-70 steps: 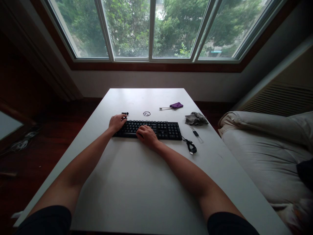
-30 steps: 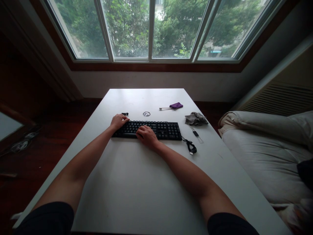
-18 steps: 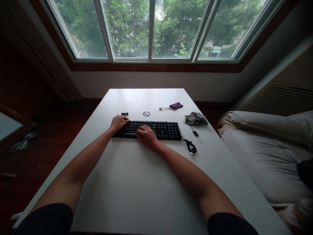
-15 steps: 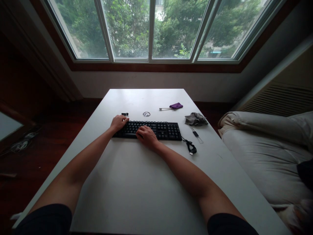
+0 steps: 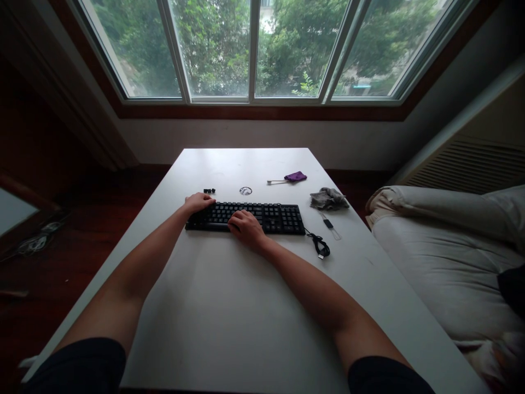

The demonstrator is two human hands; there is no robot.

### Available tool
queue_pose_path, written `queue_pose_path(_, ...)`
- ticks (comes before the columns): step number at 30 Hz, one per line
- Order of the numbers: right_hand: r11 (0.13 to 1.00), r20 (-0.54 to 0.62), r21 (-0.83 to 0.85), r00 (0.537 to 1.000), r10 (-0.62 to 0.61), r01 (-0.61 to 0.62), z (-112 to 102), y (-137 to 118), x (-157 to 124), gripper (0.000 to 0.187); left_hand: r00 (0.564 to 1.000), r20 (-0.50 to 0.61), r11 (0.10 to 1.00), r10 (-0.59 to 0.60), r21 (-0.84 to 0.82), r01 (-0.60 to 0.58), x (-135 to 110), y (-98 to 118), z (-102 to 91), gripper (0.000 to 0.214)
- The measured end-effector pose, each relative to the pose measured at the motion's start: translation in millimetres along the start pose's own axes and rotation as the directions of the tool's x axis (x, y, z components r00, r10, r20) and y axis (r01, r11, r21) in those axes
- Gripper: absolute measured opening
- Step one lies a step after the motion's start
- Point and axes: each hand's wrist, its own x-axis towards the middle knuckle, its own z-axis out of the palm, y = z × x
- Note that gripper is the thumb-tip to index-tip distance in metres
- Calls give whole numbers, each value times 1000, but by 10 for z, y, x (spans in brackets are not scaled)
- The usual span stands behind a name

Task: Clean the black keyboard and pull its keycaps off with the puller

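A black computer keyboard (image 5: 262, 218) lies across the white table. My left hand (image 5: 199, 202) is at its far left corner, fingers closed together over the top-left keys; whatever lies under the fingertips is hidden. Lower down, my right hand (image 5: 246, 225) rests on the keyboard's front middle part, its fingers curled over the keys and front edge. Several small black keycaps (image 5: 209, 191) sit just beyond the left hand. A keycap puller (image 5: 328, 224) with wire loops lies right of the keyboard, near the coiled USB cable (image 5: 320, 246).
A round metallic-looking disc (image 5: 245, 191) lies behind the keyboard. Farther right are a white-tipped stick (image 5: 276, 181), a purple cloth pouch (image 5: 296, 177) and a crumpled grey cloth (image 5: 328, 199). A pale sofa (image 5: 435, 257) flanks the table (image 5: 238, 317) on the right.
My left hand has shifted slightly left and flattened, baring the keyboard's front left corner. My right hand stays in place on the keyboard.
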Motion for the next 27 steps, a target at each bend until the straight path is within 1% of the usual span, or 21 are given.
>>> queue_pose_path(3,1000,-4,-2,1000,-3,3,-1,-3,-1,14,999,30,997,24,-71,-22,24,-28,-6,43)
queue_pose_path(7,1000,-9,-3,1000,-11,11,-2,0,-4,14,991,98,962,91,-264,-63,38,-83,12,51)
queue_pose_path(9,1000,-14,-7,1000,-11,11,0,3,-6,13,991,72,953,110,-290,-84,62,-107,28,49)
queue_pose_path(10,1000,-17,-10,1000,-10,9,1,5,-7,14,994,30,957,107,-275,-95,83,-117,36,46)
queue_pose_path(12,1000,-17,-13,1000,-7,6,1,7,-8,14,992,-97,970,86,-219,-105,146,-132,54,38)
queue_pose_path(14,1000,-16,-14,1000,-2,1,-1,9,-8,14,970,-231,983,70,-149,-106,232,-139,73,31)
queue_pose_path(15,1000,-15,-14,1000,0,-1,-2,11,-8,14,957,-279,988,79,-107,-113,279,-139,82,30)
queue_pose_path(17,1000,-13,-15,1000,4,-4,-2,16,-8,14,932,-337,989,135,-10,-147,375,-131,96,28)
queue_pose_path(19,1000,-12,-16,1000,7,-7,2,26,-7,14,915,-350,979,203,96,-181,463,-114,106,29)
queue_pose_path(21,1000,-16,-17,1000,9,-9,8,38,-7,15,913,-330,966,239,179,-188,541,-89,111,30)
queue_pose_path(23,1000,-21,-16,1000,8,-8,13,48,-7,15,925,-295,956,241,234,-175,605,-61,115,30)
queue_pose_path(27,1000,-25,-9,1000,10,-10,10,57,-4,17,944,-240,946,228,285,-156,674,-2,135,26)
